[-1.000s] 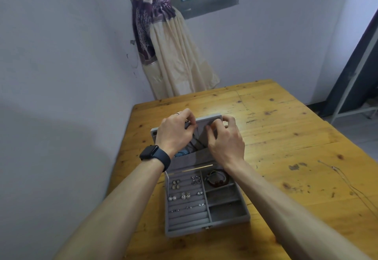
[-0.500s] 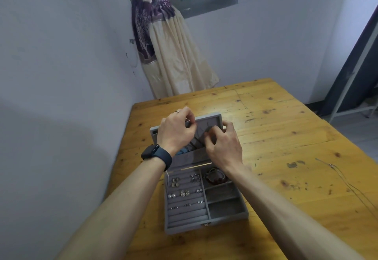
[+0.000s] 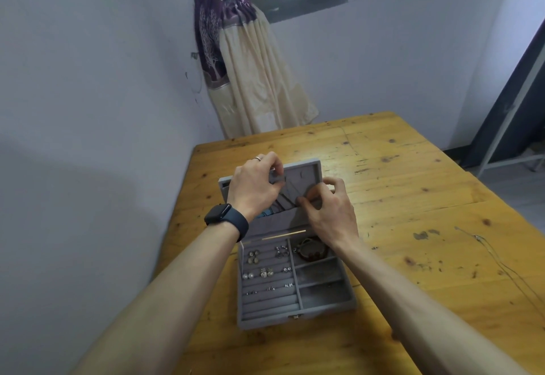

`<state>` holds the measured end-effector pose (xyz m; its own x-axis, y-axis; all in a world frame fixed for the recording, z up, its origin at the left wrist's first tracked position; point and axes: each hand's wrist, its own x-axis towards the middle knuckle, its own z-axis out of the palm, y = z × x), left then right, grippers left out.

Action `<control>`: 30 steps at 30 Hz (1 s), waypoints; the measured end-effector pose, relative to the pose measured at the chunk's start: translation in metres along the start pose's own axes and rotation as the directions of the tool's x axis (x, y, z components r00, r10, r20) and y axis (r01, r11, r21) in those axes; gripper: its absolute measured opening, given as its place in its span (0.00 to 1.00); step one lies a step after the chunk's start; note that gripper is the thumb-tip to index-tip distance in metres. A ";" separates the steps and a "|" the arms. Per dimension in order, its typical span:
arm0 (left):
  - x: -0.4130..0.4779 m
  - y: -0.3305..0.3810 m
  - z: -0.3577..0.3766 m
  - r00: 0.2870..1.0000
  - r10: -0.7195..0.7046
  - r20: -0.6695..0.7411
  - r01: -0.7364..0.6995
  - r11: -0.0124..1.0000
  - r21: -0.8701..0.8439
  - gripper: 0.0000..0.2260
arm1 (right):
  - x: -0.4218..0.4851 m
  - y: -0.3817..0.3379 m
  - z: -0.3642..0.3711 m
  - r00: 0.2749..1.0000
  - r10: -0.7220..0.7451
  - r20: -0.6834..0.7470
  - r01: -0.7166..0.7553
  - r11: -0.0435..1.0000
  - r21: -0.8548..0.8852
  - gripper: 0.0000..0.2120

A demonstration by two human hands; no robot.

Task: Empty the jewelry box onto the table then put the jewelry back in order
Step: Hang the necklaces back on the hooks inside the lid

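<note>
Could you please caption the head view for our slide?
Left hand and right hand work at the open lid of a grey jewelry box on a wooden table.

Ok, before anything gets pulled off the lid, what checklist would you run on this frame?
1. Jewelry box lid open: ok.
2. Left hand and right hand pinch the chain at the lid: ok.
3. Chain free of its hook: cannot tell.
4. Bare table beside the box for laying it down: ok.
5. Box emptied: not ok; earrings and bracelet are inside.
</note>
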<state>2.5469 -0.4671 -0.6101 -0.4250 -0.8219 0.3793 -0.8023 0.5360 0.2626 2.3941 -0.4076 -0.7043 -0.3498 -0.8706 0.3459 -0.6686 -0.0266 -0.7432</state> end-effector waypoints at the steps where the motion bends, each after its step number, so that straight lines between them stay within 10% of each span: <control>1: 0.000 0.001 0.001 1.000 0.001 -0.008 -0.001 1.000 0.021 0.11 | 0.000 0.000 -0.001 1.000 -0.001 0.002 0.001 1.000 0.012 0.11; 30: 0.005 -0.005 0.001 0.999 -0.013 0.040 0.011 0.999 0.035 0.18 | -0.003 -0.013 0.006 0.999 0.016 -0.031 -0.021 0.987 -0.161 0.10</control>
<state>2.5487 -0.4746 -0.6103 -0.4311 -0.8357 0.3402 -0.8215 0.5195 0.2353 2.4079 -0.4075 -0.6996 -0.3810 -0.8550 0.3518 -0.7581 0.0710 -0.6483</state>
